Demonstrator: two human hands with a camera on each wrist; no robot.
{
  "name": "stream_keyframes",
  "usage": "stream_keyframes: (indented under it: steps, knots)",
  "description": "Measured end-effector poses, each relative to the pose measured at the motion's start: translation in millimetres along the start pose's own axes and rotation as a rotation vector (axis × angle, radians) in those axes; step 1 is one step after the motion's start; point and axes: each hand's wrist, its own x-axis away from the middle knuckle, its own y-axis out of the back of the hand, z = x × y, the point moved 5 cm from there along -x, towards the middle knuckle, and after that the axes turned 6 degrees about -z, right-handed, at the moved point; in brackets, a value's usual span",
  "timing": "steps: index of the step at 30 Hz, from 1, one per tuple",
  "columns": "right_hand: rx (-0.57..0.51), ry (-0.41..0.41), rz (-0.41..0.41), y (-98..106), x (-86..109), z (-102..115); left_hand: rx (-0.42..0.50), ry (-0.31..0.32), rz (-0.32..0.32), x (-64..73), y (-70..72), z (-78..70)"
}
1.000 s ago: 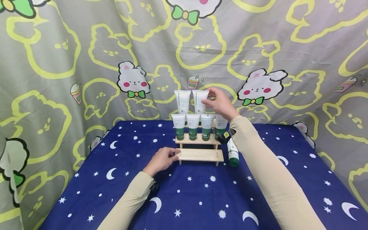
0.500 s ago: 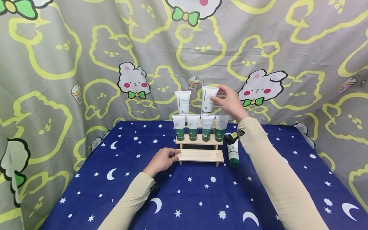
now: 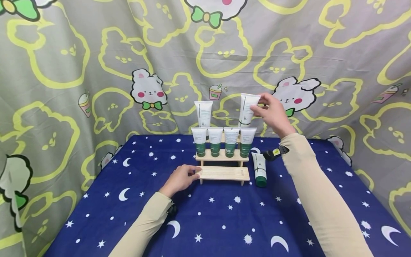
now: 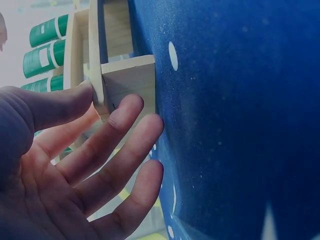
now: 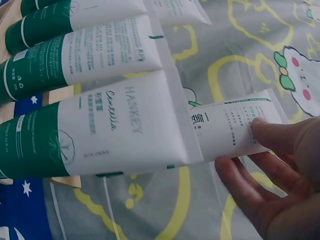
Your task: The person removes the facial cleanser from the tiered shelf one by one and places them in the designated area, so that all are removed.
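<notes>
My right hand (image 3: 273, 112) pinches a white squeeze tube (image 3: 247, 110) near its flat top end, thumb in front. This tube is upright at the back right of a tiered wooden display stand (image 3: 221, 173); its lower end is hidden behind a front-row tube (image 5: 125, 120). My left hand (image 3: 181, 180) grips the left end of the stand's lowest step, thumb on top, as the left wrist view shows. Several white-and-green tubes (image 3: 215, 137) stand in a row on the middle step. Another white tube (image 3: 203, 114) stands at the top left.
One more tube with a green cap (image 3: 260, 171) lies on the cloth right of the stand. A dark blue cloth (image 3: 224, 221) with moons and stars covers the table. A patterned curtain (image 3: 179, 46) hangs close behind the stand.
My right hand has lifted the tube and moved it rightward along the top step, away from the other back tube. My left hand has stayed on the stand.
</notes>
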Motion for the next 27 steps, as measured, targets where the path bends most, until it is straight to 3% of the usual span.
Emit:
stream_keyframes:
  steps: [17,27]
  knots:
    - [-0.138,-0.013,-0.12,32.5,18.3,-17.9,-0.001,0.004,0.002,0.9,-0.2,0.3]
    - [-0.089,-0.033,-0.123,41.0,29.2,-43.1,0.006,0.002,-0.005,0.4,-0.9,0.5]
